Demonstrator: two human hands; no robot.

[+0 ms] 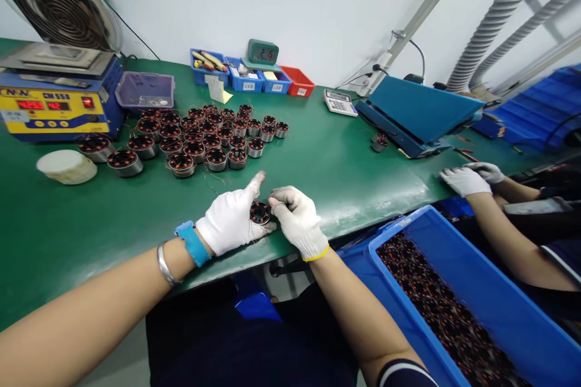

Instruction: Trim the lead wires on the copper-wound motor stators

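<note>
Copper-wound ring (pixel 259 213) is gripped by the left hand (pixel 233 217); the right hand (pixel 297 219) has an unclear grip; a blue bin (pixel 490 278) holds wound parts (pixel 438 299).

"2 15" on green clock (pixel 262 52)

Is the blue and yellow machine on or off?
It's on: the red numbers on the front of the blue and yellow machine are glowing.

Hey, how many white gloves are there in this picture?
4: one on the left hand, which holds a wound ring; one on the right hand beside it; two on a co-worker's hands, far right.
</note>
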